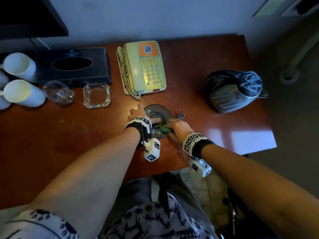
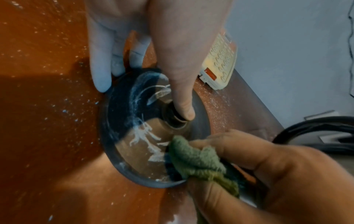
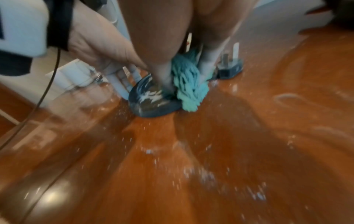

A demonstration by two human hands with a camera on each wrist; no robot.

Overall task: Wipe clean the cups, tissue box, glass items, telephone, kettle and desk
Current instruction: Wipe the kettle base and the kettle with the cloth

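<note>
You are working on a reddish-brown wooden desk [image 1: 51,135] with a glossy lacquer that mirrors the window light and shows pale specks and scuffs. On it, just in front of the cream plastic telephone [image 1: 145,68], lies a dark round plastic kettle base [image 2: 118,136], smooth and shiny, streaked with white residue. Your right hand [image 1: 179,130] bunches a soft green ribbed cloth [image 2: 197,160], matt and fuzzy, against it. Left of the telephone sit a clear, thick square glass ashtray [image 1: 97,95], a clear glass tumbler [image 1: 58,94], a matt black tissue box [image 1: 72,66] and smooth white ceramic cups [image 1: 20,80]. Right of it stands a dark kettle [image 1: 234,90] with a glossy sheen.
</note>
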